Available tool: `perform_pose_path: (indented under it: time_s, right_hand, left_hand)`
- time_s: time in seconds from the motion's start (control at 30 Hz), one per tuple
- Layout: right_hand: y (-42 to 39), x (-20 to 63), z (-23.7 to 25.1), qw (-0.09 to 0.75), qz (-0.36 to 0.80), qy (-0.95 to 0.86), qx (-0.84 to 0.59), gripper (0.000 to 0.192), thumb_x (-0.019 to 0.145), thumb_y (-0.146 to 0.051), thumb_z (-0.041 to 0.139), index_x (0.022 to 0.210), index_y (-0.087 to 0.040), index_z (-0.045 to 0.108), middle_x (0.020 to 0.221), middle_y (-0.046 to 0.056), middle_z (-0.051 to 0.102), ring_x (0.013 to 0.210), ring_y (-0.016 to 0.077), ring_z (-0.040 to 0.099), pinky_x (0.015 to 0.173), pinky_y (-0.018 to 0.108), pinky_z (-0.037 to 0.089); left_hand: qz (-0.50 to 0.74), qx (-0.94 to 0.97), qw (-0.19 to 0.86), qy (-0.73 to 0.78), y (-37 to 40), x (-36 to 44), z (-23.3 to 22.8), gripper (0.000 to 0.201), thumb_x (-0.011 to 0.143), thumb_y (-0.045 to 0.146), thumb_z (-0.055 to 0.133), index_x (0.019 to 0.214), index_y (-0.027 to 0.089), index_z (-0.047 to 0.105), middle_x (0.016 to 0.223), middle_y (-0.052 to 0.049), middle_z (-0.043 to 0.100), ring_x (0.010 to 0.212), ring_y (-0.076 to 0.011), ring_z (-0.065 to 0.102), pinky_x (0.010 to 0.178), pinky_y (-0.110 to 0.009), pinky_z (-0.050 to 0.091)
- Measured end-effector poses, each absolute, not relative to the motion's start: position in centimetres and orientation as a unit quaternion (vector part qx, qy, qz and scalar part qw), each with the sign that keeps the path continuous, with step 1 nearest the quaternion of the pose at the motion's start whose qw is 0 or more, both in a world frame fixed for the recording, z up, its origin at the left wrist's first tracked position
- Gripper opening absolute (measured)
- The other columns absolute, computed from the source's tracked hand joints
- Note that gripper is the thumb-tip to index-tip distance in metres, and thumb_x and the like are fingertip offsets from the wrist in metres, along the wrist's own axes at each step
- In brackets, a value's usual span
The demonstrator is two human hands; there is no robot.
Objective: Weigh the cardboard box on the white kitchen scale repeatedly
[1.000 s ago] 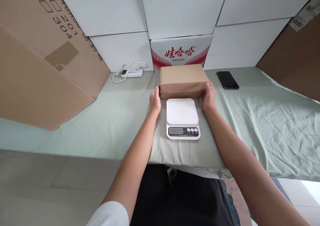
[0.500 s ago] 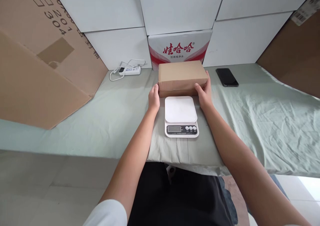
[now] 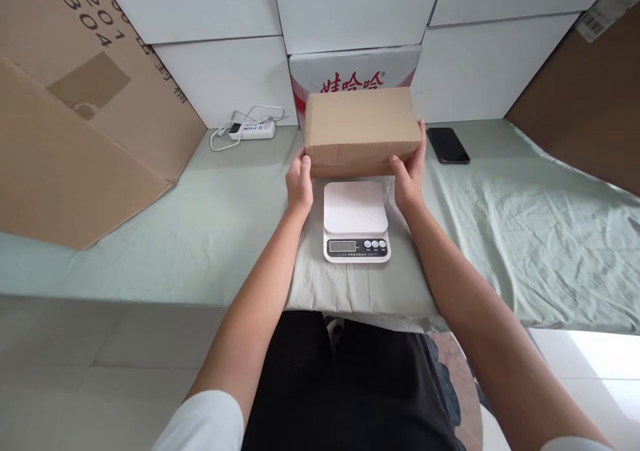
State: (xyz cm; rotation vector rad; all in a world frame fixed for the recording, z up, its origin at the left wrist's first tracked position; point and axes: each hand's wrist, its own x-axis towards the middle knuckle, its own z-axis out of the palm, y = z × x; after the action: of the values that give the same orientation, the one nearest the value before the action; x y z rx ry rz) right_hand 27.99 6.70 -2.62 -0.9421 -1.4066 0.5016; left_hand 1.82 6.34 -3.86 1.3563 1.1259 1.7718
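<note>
A brown cardboard box (image 3: 362, 119) is held up between my two hands, just behind a white kitchen scale (image 3: 355, 211). My left hand (image 3: 300, 183) grips the box at its left front corner, thumb on the near side. At the other end my right hand (image 3: 411, 174) has its thumb on the front face and its fingers round the right side. The fingers under and behind the box are partly hidden. Nothing lies on the scale's plate, and its small display looks blank.
A white carton with red lettering (image 3: 353, 64) stands behind the box. Left of it lies a white power strip (image 3: 253, 130) with a cable; to the right, a black phone (image 3: 449, 146). Large cardboard panels (image 3: 90, 144) flank the green cloth (image 3: 240, 238), and white boxes form the back wall.
The box has been lifted by both hands and now covers more of the lettered carton behind it. The view has shifted slightly; the scale stays on the cloth.
</note>
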Motion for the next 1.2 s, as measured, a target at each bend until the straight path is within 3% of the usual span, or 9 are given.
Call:
perform_pose_path:
  time_s: [0.2, 0.43, 0.67, 1.2]
  right_hand:
    - [-0.2, 29.6, 0.8, 0.586, 0.187, -0.679, -0.4, 0.123, 0.08, -0.104, 0.055, 0.182, -0.05, 0.013, 0.193, -0.002, 0.027, 0.182, 0.0397, 0.024, 0.149, 0.065, 0.028]
    - [-2.9, 30.2, -3.5, 0.612, 0.151, -0.655, -0.418, 0.13, 0.076, -0.106, 0.057, 0.182, -0.044, 0.015, 0.195, 0.0, 0.017, 0.184, 0.0457, 0.011, 0.151, 0.07, 0.017]
    - [-2.8, 30.1, -4.3, 0.608, 0.2, -0.654, -0.403, 0.125, 0.074, -0.098, 0.073, 0.179, -0.047, 0.027, 0.19, 0.003, 0.033, 0.178, 0.0455, 0.03, 0.147, 0.073, 0.025]
    - [-3.2, 29.8, -4.2, 0.608, 0.205, -0.643, -0.417, 0.124, 0.075, -0.098, 0.071, 0.177, -0.039, 0.032, 0.186, 0.009, 0.037, 0.179, 0.0433, 0.027, 0.147, 0.066, 0.029]
  left_hand:
    - [0.645, 0.608, 0.284, 0.366, -1.1, -0.5, -1.2, 0.073, 0.095, 0.088, 0.06, 0.134, 0.028, 0.078, 0.131, -0.011, 0.083, 0.142, -0.0374, 0.072, 0.119, -0.049, 0.059]
    - [0.64, 0.599, 0.296, 0.38, -6.2, 0.5, -3.4, 0.072, 0.099, 0.082, 0.057, 0.14, 0.026, 0.077, 0.137, -0.013, 0.084, 0.141, -0.0381, 0.075, 0.12, -0.052, 0.062]
    - [0.632, 0.593, 0.302, 0.398, -6.4, 0.2, -3.8, 0.074, 0.1, 0.08, 0.058, 0.145, 0.024, 0.075, 0.141, -0.016, 0.084, 0.146, -0.0404, 0.073, 0.122, -0.054, 0.061]
    - [0.637, 0.576, 0.305, 0.413, -6.1, 0.0, -4.3, 0.077, 0.099, 0.083, 0.059, 0.145, 0.024, 0.076, 0.143, -0.016, 0.083, 0.151, -0.0409, 0.07, 0.119, -0.054, 0.062]
